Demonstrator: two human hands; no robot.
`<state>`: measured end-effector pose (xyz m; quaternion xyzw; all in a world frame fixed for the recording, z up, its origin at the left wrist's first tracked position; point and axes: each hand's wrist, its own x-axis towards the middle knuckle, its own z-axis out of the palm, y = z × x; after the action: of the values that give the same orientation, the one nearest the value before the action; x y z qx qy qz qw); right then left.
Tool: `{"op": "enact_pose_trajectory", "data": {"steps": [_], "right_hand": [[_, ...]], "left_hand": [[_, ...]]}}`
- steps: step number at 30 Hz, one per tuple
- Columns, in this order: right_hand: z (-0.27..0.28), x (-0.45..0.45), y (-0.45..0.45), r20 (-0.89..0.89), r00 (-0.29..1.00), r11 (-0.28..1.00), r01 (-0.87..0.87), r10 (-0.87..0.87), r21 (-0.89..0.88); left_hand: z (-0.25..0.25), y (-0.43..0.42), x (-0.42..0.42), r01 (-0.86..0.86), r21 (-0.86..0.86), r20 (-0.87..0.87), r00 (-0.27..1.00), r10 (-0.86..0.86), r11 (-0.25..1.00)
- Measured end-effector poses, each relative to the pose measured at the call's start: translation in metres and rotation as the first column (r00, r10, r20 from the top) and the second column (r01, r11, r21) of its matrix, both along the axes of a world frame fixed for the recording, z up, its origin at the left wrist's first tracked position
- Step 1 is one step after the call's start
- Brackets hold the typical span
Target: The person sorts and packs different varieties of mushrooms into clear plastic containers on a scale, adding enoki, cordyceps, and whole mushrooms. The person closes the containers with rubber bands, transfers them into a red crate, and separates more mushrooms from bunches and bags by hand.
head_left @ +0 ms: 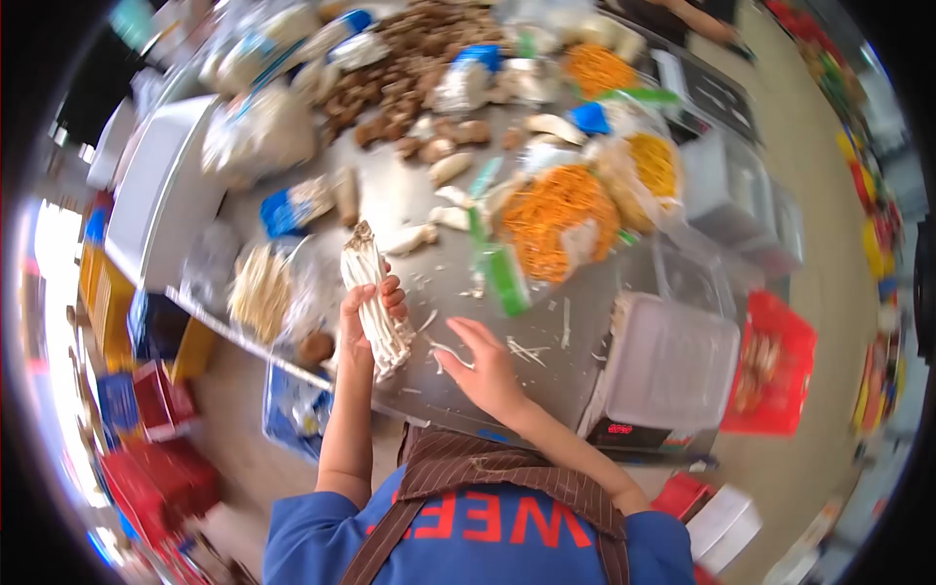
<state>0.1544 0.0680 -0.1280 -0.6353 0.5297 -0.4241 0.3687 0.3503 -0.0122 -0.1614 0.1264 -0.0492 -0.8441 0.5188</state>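
My left hand (353, 310) is wrapped round a bunch of long, thin white mushrooms (365, 261), held upright over the metal table with its brown root end at the top. To the right of the bunch, my right hand (485, 373) is open, thumb and fingers apart. A loose white stem lies against or just beside its thumb; whether they touch I cannot tell. Several broken stem pieces (526, 351) are scattered on the table (458, 278) around it. A pale bundle of thin mushrooms (259, 292) in clear plastic lies left of my left hand.
A heap of brown mushrooms (414, 68) covers the back. Bags of orange shreds (556, 219) and yellow shreds (653, 166) lie right of centre. A lidded plastic box on a scale (673, 361) stands at the right edge, beside a red basket (785, 370). A white bin (166, 190) is at left.
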Motion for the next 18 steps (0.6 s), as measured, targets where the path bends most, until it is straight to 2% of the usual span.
{"op": "enact_pose_trajectory", "data": {"steps": [3, 4, 5, 6, 9, 10, 11, 12, 13, 14, 15, 16, 17, 18], "right_hand": [[0.054, -0.119, 0.051, -0.065, 0.988, 0.989, 0.138, -0.141, -0.046], [0.076, -0.164, 0.069, -0.279, 0.947, 0.983, 0.128, -0.162, -0.133], [0.089, -0.204, 0.089, -0.499, 0.852, 0.986, 0.11, -0.16, -0.128], [0.092, -0.233, 0.112, -0.642, 0.751, 0.981, 0.195, -0.153, -0.005], [0.057, -0.293, 0.155, -0.748, 0.664, 0.951, 0.238, -0.01, 0.198], [0.041, -0.302, 0.161, -0.744, 0.668, 0.945, 0.263, -0.035, 0.192], [0.025, -0.305, 0.163, -0.754, 0.657, 0.955, 0.212, 0.017, 0.207], [0.016, -0.307, 0.163, -0.761, 0.645, 0.962, 0.158, 0.07, 0.221], [0.017, -0.304, 0.162, -0.753, 0.656, 0.961, 0.173, 0.05, 0.215], [0.02, -0.3, 0.16, -0.766, 0.64, 0.953, 0.187, 0.066, 0.239], [0.022, -0.297, 0.158, -0.779, 0.622, 0.944, 0.201, 0.084, 0.262], [0.021, -0.299, 0.157, -0.776, 0.627, 0.942, 0.217, 0.066, 0.255], [0.02, -0.301, 0.157, -0.748, 0.659, 0.939, 0.205, 0.077, 0.278], [0.019, -0.303, 0.156, -0.718, 0.69, 0.933, 0.193, 0.091, 0.303]], "left_hand": [[0.022, -0.014, -0.067, 0.149, -0.015, 0.011, 0.989, -0.148, 0.989], [0.034, -0.015, -0.095, 0.214, -0.043, 0.001, 0.977, -0.215, 0.976], [0.047, -0.015, -0.125, 0.274, -0.071, -0.01, 0.961, -0.276, 0.959], [0.057, -0.014, -0.156, 0.327, -0.088, 0.042, 0.945, -0.325, 0.941], [0.077, 0.0, -0.262, 0.522, -0.111, -0.048, 0.847, -0.529, 0.846], [0.085, 0.009, -0.299, 0.579, -0.178, -0.006, 0.808, -0.589, 0.796], [0.091, 0.021, -0.332, 0.63, -0.238, 0.043, 0.767, -0.64, 0.739], [0.093, 0.031, -0.361, 0.692, -0.265, 0.292, 0.721, -0.628, 0.672], [0.092, 0.041, -0.384, 0.753, -0.273, 0.522, 0.639, -0.565, 0.599], [0.087, 0.052, -0.404, 0.772, -0.427, 0.782, 0.577, -0.237, 0.472], [0.078, 0.059, -0.419, 0.808, -0.515, 0.857, 0.488, 0.166, 0.286], [0.073, 0.066, -0.426, 0.877, -0.452, 0.846, 0.364, 0.389, 0.165], [0.07, 0.075, -0.429, 0.964, -0.248, 0.767, 0.137, 0.628, 0.093], [0.059, 0.08, -0.431, 0.952, -0.305, 0.643, 0.187, 0.743, 0.024]]}}
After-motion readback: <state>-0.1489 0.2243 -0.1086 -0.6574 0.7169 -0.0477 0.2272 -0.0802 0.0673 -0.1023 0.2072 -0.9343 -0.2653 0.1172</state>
